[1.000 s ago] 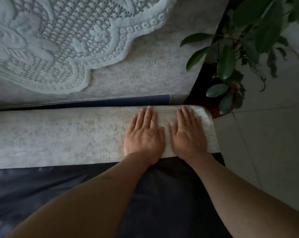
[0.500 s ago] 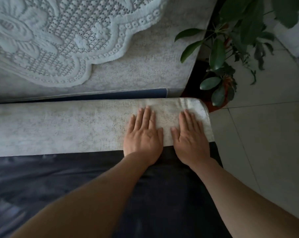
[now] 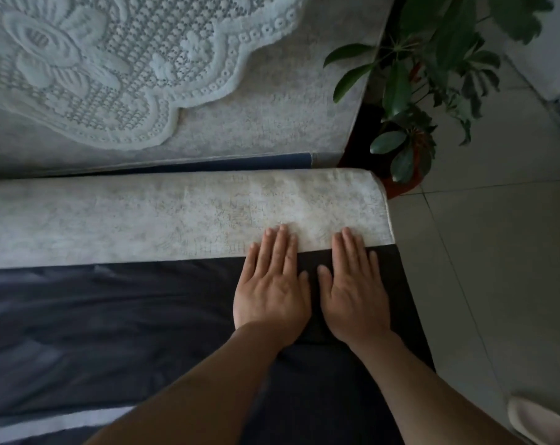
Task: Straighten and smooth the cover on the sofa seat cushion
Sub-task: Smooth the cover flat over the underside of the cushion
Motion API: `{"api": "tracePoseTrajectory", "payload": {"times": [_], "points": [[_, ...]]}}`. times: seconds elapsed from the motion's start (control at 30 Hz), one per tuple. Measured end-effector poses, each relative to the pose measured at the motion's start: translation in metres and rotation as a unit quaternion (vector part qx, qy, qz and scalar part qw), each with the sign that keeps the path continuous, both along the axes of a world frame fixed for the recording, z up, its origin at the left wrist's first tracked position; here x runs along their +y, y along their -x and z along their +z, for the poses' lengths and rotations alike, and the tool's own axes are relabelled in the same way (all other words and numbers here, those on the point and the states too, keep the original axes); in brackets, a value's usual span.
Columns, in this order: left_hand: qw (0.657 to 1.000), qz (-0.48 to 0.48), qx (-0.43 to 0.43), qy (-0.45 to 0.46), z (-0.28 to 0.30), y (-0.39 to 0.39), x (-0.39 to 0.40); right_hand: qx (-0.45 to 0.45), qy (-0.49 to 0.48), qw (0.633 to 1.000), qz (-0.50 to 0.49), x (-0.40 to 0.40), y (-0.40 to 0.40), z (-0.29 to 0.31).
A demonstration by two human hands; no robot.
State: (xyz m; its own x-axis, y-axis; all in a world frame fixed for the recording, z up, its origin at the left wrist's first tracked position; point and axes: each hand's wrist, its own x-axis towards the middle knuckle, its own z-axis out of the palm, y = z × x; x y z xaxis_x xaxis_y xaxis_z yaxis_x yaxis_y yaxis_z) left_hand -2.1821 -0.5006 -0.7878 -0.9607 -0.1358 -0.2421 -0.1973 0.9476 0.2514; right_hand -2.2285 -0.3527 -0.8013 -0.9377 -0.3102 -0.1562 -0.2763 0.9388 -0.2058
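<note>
Your left hand (image 3: 272, 293) and right hand (image 3: 355, 297) lie flat at centre frame — fingers straight, gripping nothing. Only the fingertips (image 3: 282, 232) touch the pale cover (image 3: 176, 216) — both palms press the dark cushion (image 3: 111, 332).

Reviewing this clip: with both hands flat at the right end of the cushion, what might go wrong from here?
1. The left hand and right hand rest mostly on the dark smooth cover; only the fingertips touch the pale mottled cushion fabric, so pressing may just slide the dark cloth.
2. Wrinkles show in the dark cover far left, away from both hands, and may stay.
3. The green potted plant stands close beside the cushion's end; a wide sweep might brush it.
</note>
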Motion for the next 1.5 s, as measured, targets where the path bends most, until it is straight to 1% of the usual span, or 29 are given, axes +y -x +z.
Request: {"api": "tracePoseTrajectory", "payload": {"times": [0.13,0.23,0.27,0.3,0.37,0.4,0.43,0.47,0.5,0.57,0.63,0.7,0.77,0.8,0.83,0.87,0.93,0.97,1.0,1.03,1.1,1.13,1.2,1.23,1.3,1.37,1.4,1.43,1.5], "points": [[1.000,0.005,-0.021,-0.016,0.009,0.001,-0.003,-0.035,-0.020,0.999,-0.003,-0.002,0.000,0.010],[0.998,-0.014,-0.053,-0.042,0.033,0.007,-0.018,-0.115,-0.041,0.992,-0.015,-0.015,0.011,0.045],[0.997,-0.012,-0.053,-0.052,0.045,0.008,-0.025,-0.118,-0.034,0.992,-0.023,-0.020,0.016,0.061],[0.998,-0.006,-0.035,-0.055,0.057,0.007,-0.033,-0.098,-0.020,0.995,-0.029,-0.026,0.018,0.075],[0.998,0.015,0.046,-0.039,0.067,-0.003,-0.052,0.014,0.047,0.998,-0.031,-0.044,0.007,0.089],[0.995,0.034,0.090,-0.029,0.064,-0.012,-0.060,0.069,0.080,0.994,-0.028,-0.053,-0.004,0.086],[0.992,0.053,0.112,-0.016,0.056,-0.021,-0.067,0.089,0.091,0.992,-0.011,-0.060,-0.016,0.075],[0.993,0.063,0.104,-0.004,0.046,-0.030,-0.072,0.079,0.071,0.994,0.013,-0.065,-0.027,0.061],[0.995,0.064,0.071,0.004,0.029,-0.041,-0.075,0.047,0.035,0.998,0.031,-0.069,-0.038,0.041],[0.998,0.062,0.009,0.011,0.007,-0.053,-0.080,-0.008,-0.017,0.999,0.032,-0.071,-0.046,0.016],[0.998,0.062,0.012,0.021,-0.003,-0.053,-0.081,-0.018,-0.047,0.998,0.030,-0.071,-0.042,0.007],[0.998,0.057,0.003,0.004,0.005,-0.052,-0.082,-0.047,-0.063,0.996,0.035,-0.075,-0.040,0.018],[0.999,0.051,-0.009,-0.002,0.016,-0.049,-0.089,-0.088,-0.078,0.993,0.017,-0.085,-0.036,0.036],[0.998,0.048,-0.024,-0.014,0.024,-0.048,-0.092,-0.117,-0.078,0.990,0.007,-0.091,-0.033,0.049],[0.998,0.047,-0.027,-0.026,0.035,-0.048,-0.100,-0.124,-0.064,0.990,0.002,-0.103,-0.029,0.064],[0.998,0.049,-0.016,-0.033,0.045,-0.047,-0.106,-0.103,-0.040,0.994,-0.002,-0.113,-0.027,0.076],[0.997,0.062,0.035,-0.026,0.059,-0.050,-0.122,0.016,0.043,0.999,-0.009,-0.135,-0.037,0.088],[0.995,0.072,0.065,-0.021,0.060,-0.053,-0.130,0.074,0.081,0.994,-0.008,-0.144,-0.044,0.086],[0.993,0.080,0.086,-0.015,0.056,-0.057,-0.138,0.099,0.094,0.991,0.001,-0.152,-0.053,0.079],[0.993,0.084,0.085,-0.008,0.047,-0.065,-0.146,0.090,0.079,0.993,0.021,-0.159,-0.065,0.064],[0.996,0.080,0.029,0.006,0.024,-0.082,-0.155,0.017,0.000,0.998,0.058,-0.165,-0.083,0.029],[0.997,0.074,0.007,0.012,0.015,-0.088,-0.157,-0.006,-0.022,0.998,0.055,-0.164,-0.084,0.017],[0.997,0.075,0.002,0.014,0.002,-0.092,-0.159,-0.014,-0.030,0.999,0.038,-0.164,-0.083,0.007],[0.997,0.073,0.002,0.006,0.001,-0.091,-0.160,-0.019,-0.036,0.998,0.039,-0.166,-0.082,0.009],[0.998,0.061,-0.009,-0.008,0.010,-0.088,-0.165,-0.058,-0.061,0.996,0.033,-0.173,-0.082,0.024],[0.998,0.051,-0.030,-0.028,0.025,-0.085,-0.175,-0.108,-0.084,0.991,0.013,-0.185,-0.075,0.050],[0.997,0.053,-0.031,-0.038,0.036,-0.084,-0.184,-0.114,-0.077,0.990,0.002,-0.195,-0.070,0.067],[0.997,0.057,-0.016,-0.040,0.046,-0.084,-0.192,-0.098,-0.060,0.993,-0.006,-0.204,-0.067,0.078],[0.996,0.078,0.039,-0.025,0.059,-0.089,-0.210,0.006,0.015,1.000,-0.001,-0.221,-0.073,0.089]]}}
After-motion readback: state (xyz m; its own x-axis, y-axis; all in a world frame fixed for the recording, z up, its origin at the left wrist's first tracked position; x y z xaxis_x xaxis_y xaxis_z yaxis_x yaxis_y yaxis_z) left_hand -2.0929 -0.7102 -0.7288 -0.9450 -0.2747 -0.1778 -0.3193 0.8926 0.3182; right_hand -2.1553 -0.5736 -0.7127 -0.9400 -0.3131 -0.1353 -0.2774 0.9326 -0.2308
